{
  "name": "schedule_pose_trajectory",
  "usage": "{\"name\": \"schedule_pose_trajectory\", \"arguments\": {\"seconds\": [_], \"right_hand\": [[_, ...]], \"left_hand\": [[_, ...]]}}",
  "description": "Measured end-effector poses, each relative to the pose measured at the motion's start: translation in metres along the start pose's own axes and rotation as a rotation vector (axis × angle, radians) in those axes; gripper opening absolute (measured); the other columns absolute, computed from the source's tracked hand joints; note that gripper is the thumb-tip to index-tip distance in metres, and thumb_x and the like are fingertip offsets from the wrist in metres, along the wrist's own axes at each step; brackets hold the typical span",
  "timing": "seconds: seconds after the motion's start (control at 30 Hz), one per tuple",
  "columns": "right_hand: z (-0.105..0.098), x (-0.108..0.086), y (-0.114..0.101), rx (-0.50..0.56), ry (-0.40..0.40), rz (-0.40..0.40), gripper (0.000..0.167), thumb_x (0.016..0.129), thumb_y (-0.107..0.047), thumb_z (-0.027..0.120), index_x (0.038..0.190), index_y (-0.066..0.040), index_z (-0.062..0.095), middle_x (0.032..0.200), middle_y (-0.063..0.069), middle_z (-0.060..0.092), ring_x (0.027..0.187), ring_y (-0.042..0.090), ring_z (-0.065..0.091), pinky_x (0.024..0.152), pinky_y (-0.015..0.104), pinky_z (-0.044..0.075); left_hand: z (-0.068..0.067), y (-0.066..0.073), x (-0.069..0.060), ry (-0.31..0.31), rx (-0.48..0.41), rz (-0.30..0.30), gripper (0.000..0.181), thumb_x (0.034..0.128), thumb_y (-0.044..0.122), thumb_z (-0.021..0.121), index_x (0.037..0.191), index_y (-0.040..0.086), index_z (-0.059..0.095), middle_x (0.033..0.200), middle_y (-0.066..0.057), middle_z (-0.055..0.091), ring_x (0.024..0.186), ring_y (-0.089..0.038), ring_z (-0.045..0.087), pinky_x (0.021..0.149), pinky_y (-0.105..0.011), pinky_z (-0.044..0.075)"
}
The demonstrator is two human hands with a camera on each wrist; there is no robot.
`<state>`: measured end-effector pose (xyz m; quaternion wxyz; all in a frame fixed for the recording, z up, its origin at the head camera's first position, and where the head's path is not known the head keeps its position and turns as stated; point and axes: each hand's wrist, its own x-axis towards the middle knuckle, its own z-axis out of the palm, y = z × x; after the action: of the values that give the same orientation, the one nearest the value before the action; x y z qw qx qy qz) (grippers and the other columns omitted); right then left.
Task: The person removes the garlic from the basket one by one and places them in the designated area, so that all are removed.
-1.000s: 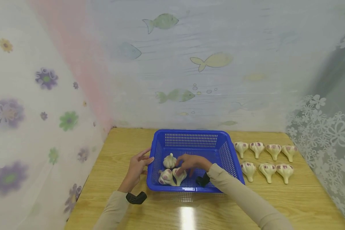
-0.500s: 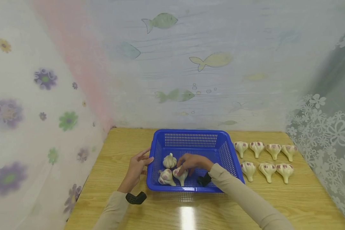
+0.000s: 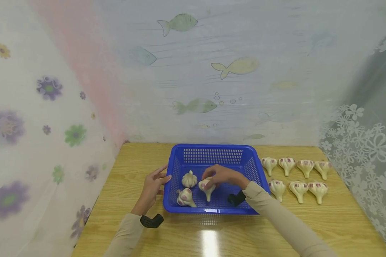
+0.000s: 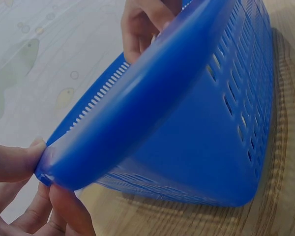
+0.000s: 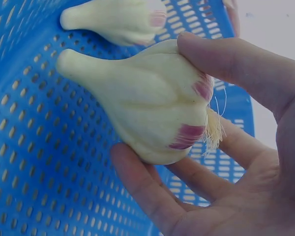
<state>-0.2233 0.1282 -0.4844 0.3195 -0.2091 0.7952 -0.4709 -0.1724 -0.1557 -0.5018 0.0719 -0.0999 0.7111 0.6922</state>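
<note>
A blue plastic basket [image 3: 212,210] stands on the wooden table. My left hand [image 3: 152,187] pinches its left rim between thumb and fingers, as the left wrist view shows up close. Inside the basket, my right hand [image 3: 225,176] holds a garlic bulb [image 5: 142,101] between thumb and fingers, its stem pointing away from the palm and its roots toward it. Two other bulbs lie at the basket's left: one garlic bulb [image 3: 189,179] with its stem up, and another garlic bulb [image 3: 186,198] on its side nearer the front.
Right of the basket, several garlic bulbs [image 3: 298,189] lie on the table [image 3: 244,235] in two rows, stems toward me. A painted wall [image 3: 193,71] rises behind the table, and a flowered curtain [image 3: 366,150] hangs at the right.
My right hand has moved to the right with the garlic bulb, away from the two other bulbs in the basket. The left hand has stayed at the rim.
</note>
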Motion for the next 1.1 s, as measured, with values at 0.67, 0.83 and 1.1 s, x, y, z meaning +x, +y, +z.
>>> {"name": "schedule_pose_trajectory", "arguments": {"seconds": [0.67, 0.83, 1.1], "right_hand": [[-0.028, -0.034, -0.001, -0.009, 0.112, -0.045, 0.032, 0.073, -0.010, 0.078, 0.102, -0.003, 0.068, 0.103, 0.008, 0.065, 0.093, 0.022, 0.056, 0.071, 0.036, 0.053], [-0.036, -0.047, 0.000, -0.025, 0.159, -0.010, 0.033, 0.074, -0.015, 0.079, 0.104, -0.006, 0.068, 0.106, 0.007, 0.064, 0.097, 0.023, 0.054, 0.073, 0.034, 0.050], [-0.050, -0.068, 0.002, -0.021, 0.184, -0.004, 0.035, 0.077, -0.020, 0.078, 0.108, -0.008, 0.067, 0.110, 0.008, 0.062, 0.097, 0.024, 0.055, 0.077, 0.037, 0.049]], "left_hand": [[0.001, 0.000, 0.001, 0.009, 0.016, -0.020, 0.049, 0.0844, 0.013, 0.070, 0.131, 0.022, 0.058, 0.111, -0.015, 0.062, 0.074, -0.020, 0.061, 0.049, -0.031, 0.051], [0.001, 0.003, -0.001, -0.003, 0.011, -0.026, 0.050, 0.0847, 0.013, 0.070, 0.132, 0.021, 0.057, 0.114, -0.016, 0.061, 0.074, -0.019, 0.061, 0.049, -0.031, 0.051], [0.001, 0.003, -0.001, 0.006, 0.026, -0.034, 0.049, 0.0854, 0.013, 0.069, 0.132, 0.022, 0.057, 0.116, -0.017, 0.060, 0.075, -0.019, 0.061, 0.051, -0.031, 0.051]]}}
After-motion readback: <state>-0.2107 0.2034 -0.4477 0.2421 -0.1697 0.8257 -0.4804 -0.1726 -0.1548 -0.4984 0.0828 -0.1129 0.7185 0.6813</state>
